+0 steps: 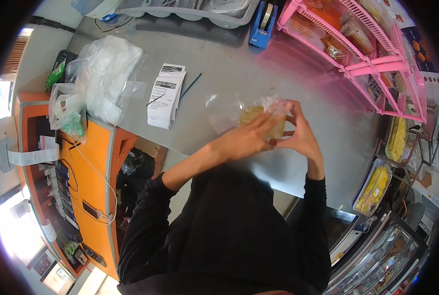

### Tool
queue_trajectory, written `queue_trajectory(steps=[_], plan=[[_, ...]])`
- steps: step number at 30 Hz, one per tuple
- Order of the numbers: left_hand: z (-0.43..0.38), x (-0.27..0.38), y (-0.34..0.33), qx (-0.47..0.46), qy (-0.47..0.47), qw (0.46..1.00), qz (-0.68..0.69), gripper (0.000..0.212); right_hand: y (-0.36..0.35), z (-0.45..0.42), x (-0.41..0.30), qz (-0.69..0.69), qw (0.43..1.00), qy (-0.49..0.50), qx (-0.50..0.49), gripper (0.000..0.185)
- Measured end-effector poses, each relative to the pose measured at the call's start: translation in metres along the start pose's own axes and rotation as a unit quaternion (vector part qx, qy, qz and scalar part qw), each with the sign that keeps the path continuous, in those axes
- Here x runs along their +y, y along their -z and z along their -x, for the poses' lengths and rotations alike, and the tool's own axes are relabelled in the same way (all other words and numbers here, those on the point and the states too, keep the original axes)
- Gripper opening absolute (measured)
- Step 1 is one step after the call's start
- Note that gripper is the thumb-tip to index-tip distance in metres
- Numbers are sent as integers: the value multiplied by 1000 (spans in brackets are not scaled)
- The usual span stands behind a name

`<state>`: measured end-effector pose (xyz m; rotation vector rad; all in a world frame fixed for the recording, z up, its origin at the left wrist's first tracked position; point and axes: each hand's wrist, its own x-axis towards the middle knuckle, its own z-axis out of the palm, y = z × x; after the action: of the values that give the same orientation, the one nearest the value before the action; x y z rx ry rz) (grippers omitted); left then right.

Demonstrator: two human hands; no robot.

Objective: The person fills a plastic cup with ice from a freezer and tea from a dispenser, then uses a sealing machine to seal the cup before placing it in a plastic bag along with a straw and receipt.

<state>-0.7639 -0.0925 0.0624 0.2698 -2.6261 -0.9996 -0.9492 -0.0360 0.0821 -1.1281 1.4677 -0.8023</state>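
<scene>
Both hands are on a clear plastic bag with yellowish contents, over the metal worktop. My left hand lies across the bag's near side with its fingers stretched over it. At the bag's right side, my right hand is curved, its thumb and fingers pinching the plastic. The hands hide much of the bag, and I cannot tell exactly what the yellowish contents are. Left of the bag lie printed paper slips, with a dark pencil beside them.
A pink plastic rack with packed food stands at the back right. Near it is a blue tape dispenser. A grey tray sits at the back. White plastic bags pile up at the left, beside an orange counter. Yellow food packs sit right.
</scene>
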Motion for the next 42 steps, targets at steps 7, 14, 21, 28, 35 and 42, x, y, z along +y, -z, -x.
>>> queue_trajectory(steps=[7, 14, 21, 28, 35, 42], plan=[[12, 24, -22, 106, -56, 993, 13, 16, -22, 16, 46, 1, 987, 26, 160, 83], [49, 8, -54, 239, 318, 646, 651, 54, -20, 51, 4, -41, 959, 60, 272, 86], [-19, -2, -34, 174, 195, 466, 845, 71, -61, 65, -5, -136, 949, 100, 267, 86], [-10, 47, -50, 239, 392, 555, 693, 52, -84, 42, 11, -284, 863, 101, 407, 80], [4, 9, -71, 309, 220, 758, 531, 20, -76, 23, 37, -286, 842, 136, 436, 75], [38, -7, -52, 53, 144, 900, 407, 20, -64, 34, 43, -380, 845, 55, 372, 71]])
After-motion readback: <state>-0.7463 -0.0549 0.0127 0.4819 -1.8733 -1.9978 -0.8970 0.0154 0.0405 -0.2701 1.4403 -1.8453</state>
